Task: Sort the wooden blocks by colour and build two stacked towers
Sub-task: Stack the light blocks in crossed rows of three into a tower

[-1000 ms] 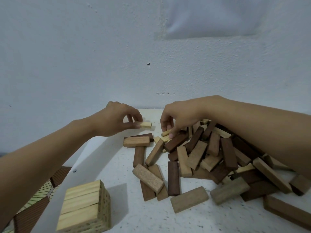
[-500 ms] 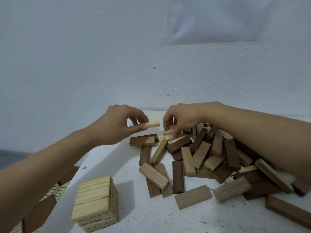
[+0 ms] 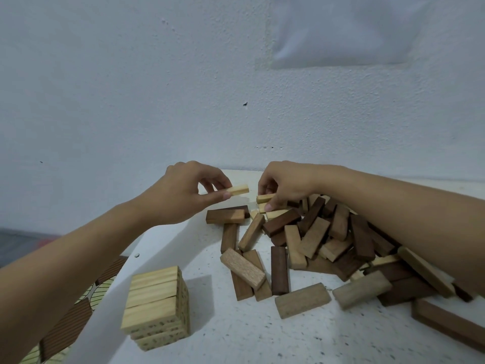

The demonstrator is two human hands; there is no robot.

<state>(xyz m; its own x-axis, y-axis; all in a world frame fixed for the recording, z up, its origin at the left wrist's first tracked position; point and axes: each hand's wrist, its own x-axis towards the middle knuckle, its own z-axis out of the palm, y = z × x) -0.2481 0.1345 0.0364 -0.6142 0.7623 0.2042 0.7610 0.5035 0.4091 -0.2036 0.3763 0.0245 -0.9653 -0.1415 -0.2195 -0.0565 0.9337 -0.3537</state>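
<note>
At the near left of the white table (image 3: 236, 340), a tower of pale blocks (image 3: 157, 303) stands upright, apart from the rest. Further back, the left hand (image 3: 183, 195) pinches a pale block (image 3: 238, 190) between thumb and curled fingers, holding it clear of the tabletop. Just beside it, the right hand (image 3: 286, 183) curls thumb and fingers round a second pale block (image 3: 264, 198) at the far edge of the loose pile of brown blocks (image 3: 328, 240), which spreads rightward under the forearm.

Both forearms reach forward. Left hand (image 3: 189, 194) pinches a pale block (image 3: 238, 190); right hand (image 3: 286, 183), fingers curled downward, apparently grips a second pale block (image 3: 263, 198).
</note>
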